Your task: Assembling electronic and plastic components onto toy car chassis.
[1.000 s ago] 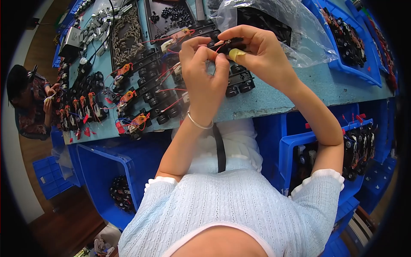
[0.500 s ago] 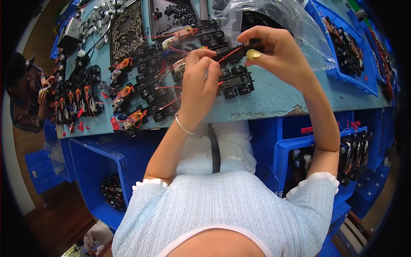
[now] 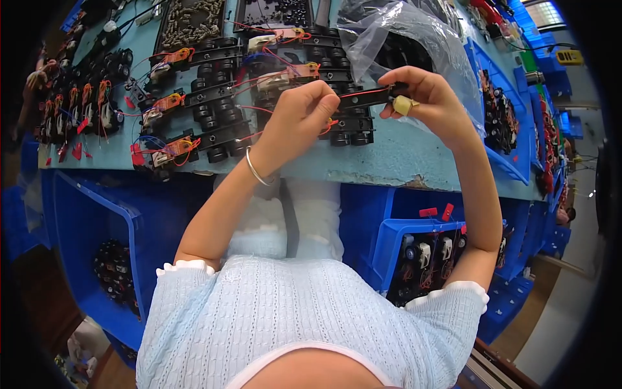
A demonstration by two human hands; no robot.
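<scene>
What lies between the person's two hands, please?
In the head view, a black bar with a red wire along it spans from the left hand to the right hand.

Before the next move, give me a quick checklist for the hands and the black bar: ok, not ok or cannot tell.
1. Left hand pinching the near-left end of the black bar: ok.
2. Right hand holding its other end: ok.
3. Red wire running along the bar: ok.
4. Wire ends seated: cannot tell, hidden at the hands.
5. Space behind the right hand free: not ok, clear plastic bag lies close by.
</scene>
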